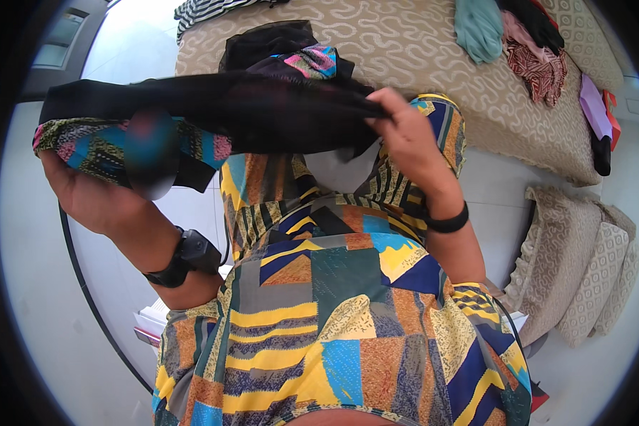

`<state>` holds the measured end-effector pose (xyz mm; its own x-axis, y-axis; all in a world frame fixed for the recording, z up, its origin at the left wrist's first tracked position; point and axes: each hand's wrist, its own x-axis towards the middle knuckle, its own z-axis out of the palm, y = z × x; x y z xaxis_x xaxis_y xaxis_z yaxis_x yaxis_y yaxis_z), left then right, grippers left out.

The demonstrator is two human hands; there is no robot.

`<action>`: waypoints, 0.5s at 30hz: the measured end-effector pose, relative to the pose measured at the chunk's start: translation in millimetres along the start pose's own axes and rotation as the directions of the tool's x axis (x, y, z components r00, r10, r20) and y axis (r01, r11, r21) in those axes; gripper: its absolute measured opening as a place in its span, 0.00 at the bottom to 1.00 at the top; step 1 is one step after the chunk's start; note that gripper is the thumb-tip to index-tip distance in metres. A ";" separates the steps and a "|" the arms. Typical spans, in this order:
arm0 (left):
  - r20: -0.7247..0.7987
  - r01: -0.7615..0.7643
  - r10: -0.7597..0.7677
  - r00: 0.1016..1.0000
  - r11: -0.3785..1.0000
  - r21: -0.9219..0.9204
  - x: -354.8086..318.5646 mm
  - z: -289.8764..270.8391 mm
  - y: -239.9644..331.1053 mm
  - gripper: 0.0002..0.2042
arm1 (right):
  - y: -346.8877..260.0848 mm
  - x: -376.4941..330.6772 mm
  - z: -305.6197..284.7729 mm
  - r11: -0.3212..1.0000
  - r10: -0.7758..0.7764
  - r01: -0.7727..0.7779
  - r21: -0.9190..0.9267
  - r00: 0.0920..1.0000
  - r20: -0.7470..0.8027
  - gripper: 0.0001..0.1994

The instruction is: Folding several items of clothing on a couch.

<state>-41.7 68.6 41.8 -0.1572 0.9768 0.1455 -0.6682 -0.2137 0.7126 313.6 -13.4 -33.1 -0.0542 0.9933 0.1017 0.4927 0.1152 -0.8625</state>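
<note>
A long black scarf with a blue, pink and green patterned end is stretched between my hands above my lap. My left hand holds the patterned end from below, its fingers partly hidden behind the cloth. On the other side my right hand pinches the scarf's black edge between thumb and fingers. Just beyond, a heap of sheer black cloth with a similar bright pattern lies on the seat's edge. I cannot tell whether it is part of the same scarf.
Ahead is a wide seat with a beige wavy-patterned cover. On it are a striped cloth, a teal cloth and a red-and-white patterned cloth. A lilac piece hangs at its right edge. Beige cushions stand at the right.
</note>
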 end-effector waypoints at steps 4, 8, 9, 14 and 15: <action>0.177 0.073 -0.053 0.983 0.992 -0.107 10.1 -3.5 1.0 0.20 | -22.8 0.3 -37.7 0.910 0.116 0.011 0.414 0.953 -0.281 0.07; -0.143 0.008 0.016 0.990 0.985 0.170 14.2 0.0 -13.1 0.19 | -39.8 -0.5 -79.9 0.912 0.061 0.139 0.386 0.885 -0.462 0.07; -0.198 0.025 0.016 0.980 0.979 0.202 14.8 2.4 -15.8 0.19 | -44.5 -3.6 -87.6 0.950 -0.002 0.117 0.288 0.929 -0.370 0.08; -0.176 0.041 -0.014 0.984 0.987 0.155 27.6 -13.0 -21.1 0.14 | -41.6 -9.7 -85.8 0.984 0.030 -0.037 -0.174 0.999 -0.045 0.12; -0.173 0.040 -0.014 0.985 0.987 0.153 30.3 -11.6 -22.6 0.14 | -33.7 -10.5 -87.7 0.984 0.029 -0.037 -0.175 0.998 -0.048 0.12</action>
<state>-39.8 102.8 22.1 -0.2714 0.9624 0.0151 -0.5546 -0.1692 0.8147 373.8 -28.0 38.4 0.0016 0.9949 0.1005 0.6387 0.0763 -0.7657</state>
